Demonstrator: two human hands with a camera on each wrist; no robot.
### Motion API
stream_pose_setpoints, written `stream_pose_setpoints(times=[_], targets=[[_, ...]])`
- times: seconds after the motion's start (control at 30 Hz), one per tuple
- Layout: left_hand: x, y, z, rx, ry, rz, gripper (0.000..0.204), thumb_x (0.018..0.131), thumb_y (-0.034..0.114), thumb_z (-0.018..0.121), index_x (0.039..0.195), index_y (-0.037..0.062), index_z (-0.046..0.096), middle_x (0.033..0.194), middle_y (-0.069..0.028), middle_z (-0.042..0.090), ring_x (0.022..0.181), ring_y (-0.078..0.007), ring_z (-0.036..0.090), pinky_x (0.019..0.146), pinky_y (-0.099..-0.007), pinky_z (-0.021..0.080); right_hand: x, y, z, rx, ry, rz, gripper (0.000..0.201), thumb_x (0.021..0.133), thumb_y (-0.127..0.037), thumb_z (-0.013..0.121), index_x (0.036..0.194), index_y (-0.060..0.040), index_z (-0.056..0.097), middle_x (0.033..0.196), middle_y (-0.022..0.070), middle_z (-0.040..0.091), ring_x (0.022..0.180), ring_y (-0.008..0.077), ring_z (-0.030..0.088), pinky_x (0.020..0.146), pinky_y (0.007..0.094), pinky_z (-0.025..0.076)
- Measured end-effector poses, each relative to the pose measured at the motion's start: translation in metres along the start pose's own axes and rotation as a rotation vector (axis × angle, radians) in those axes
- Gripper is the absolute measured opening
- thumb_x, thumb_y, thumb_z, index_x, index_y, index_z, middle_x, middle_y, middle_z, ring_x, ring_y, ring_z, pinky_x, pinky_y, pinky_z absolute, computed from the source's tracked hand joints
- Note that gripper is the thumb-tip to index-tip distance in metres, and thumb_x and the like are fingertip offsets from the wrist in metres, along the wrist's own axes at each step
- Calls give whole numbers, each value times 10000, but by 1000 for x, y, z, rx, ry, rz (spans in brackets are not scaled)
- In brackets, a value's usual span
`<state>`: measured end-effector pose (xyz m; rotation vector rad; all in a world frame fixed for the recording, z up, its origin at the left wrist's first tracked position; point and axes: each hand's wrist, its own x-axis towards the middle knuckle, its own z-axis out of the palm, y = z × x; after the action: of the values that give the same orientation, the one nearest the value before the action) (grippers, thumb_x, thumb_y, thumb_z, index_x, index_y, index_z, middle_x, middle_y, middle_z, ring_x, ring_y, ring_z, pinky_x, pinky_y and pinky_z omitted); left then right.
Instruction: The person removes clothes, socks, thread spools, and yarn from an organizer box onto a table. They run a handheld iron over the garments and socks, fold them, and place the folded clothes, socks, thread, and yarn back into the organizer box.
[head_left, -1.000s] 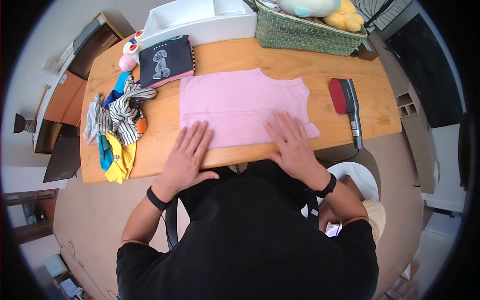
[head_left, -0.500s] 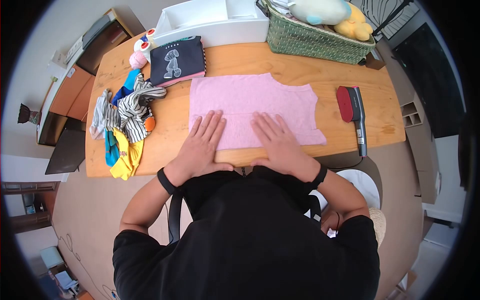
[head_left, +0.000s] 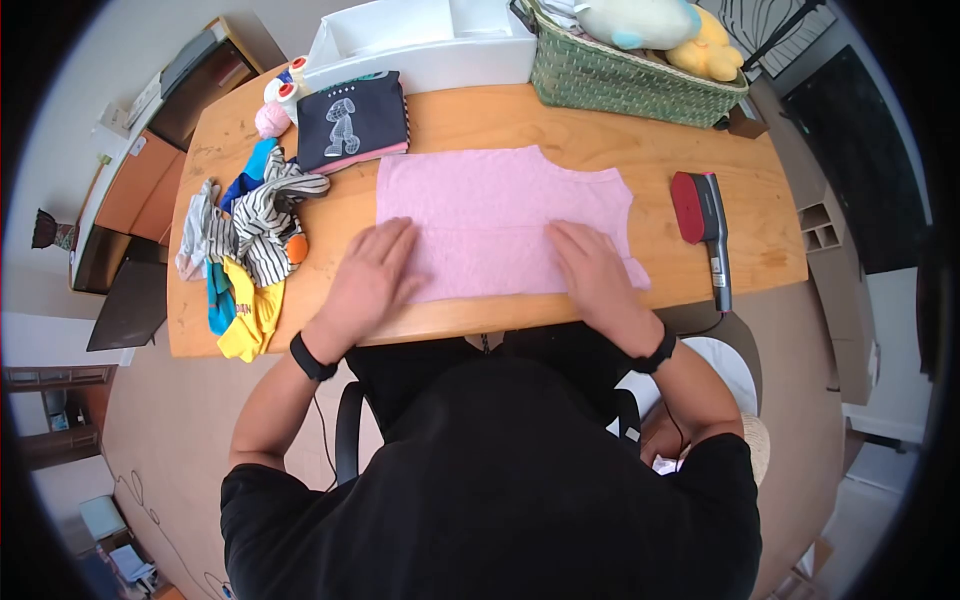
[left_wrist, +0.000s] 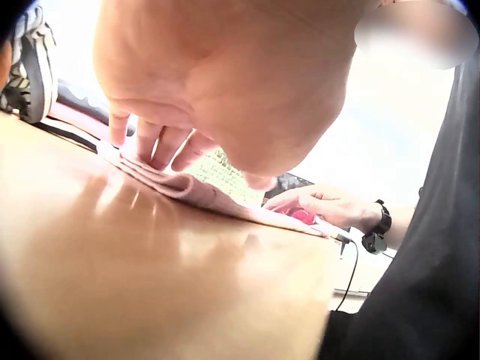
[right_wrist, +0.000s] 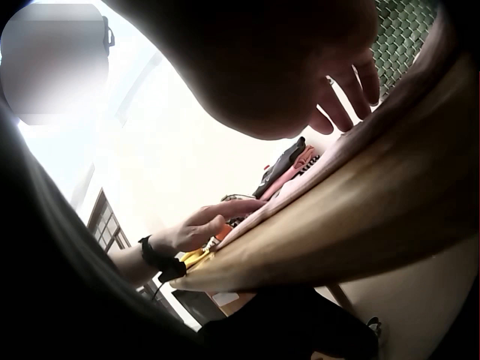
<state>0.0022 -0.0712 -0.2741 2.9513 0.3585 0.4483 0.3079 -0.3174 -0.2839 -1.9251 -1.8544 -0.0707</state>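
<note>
Blurring left hand [head_left: 364, 281] over pink garment [head_left: 480, 245]

Head view: I see lettering [head_left: 243, 310] on yellow cloth [head_left: 262, 330], last letter looks like N, can't confirm rest. White label [head_left: 716, 266] on red-and-grey brush [head_left: 718, 245], marks [head_left: 343, 91] on dark folded garment [head_left: 318, 125]: too small for me.

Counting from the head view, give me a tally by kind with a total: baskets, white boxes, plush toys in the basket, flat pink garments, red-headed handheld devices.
Green basket: 1
White box: 1
Plush toys, white-and-blue and yellow: 2
Pink garment: 1
Red-headed device: 1
Total: 6
</note>
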Motion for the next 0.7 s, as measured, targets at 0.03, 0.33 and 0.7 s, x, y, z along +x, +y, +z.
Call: stream_pose_setpoints(times=[0.03, 0.33, 0.7], targets=[[4, -4, 1, -3, -1, 1, 806, 995, 427, 851, 1596, -46, 599, 1604, -270, 625, 1462, -453, 607, 1251, -537, 471, 11, 0, -2, 32, 34, 68, 449, 1030, -182, 789, 1412, 44, 719, 1407, 219, 721, 1336, 439, 658, 1134, 524, 521], [21, -32, 5, -210, 93, -172, 180, 898, 68, 885, 1031, 6, 781, 1001, -162, 741, 999, -389, 701, 912, -485, 568, 45, 26, 0, 210, -107, 370, 131, 1002, -152, 810, 1039, -27, 805, 1089, 160, 772, 1086, 394, 741, 925, 508, 602], [21, 2, -24, 54, -14, -5, 591, 940, 172, 857, 1486, 28, 683, 1550, -182, 676, 1444, -404, 631, 1195, -536, 493, 33, -21, -8, -31, -63, 209, 483, 1004, -265, 835, 1403, -17, 725, 1536, 239, 681, 1393, 422, 660, 1123, 543, 547]])
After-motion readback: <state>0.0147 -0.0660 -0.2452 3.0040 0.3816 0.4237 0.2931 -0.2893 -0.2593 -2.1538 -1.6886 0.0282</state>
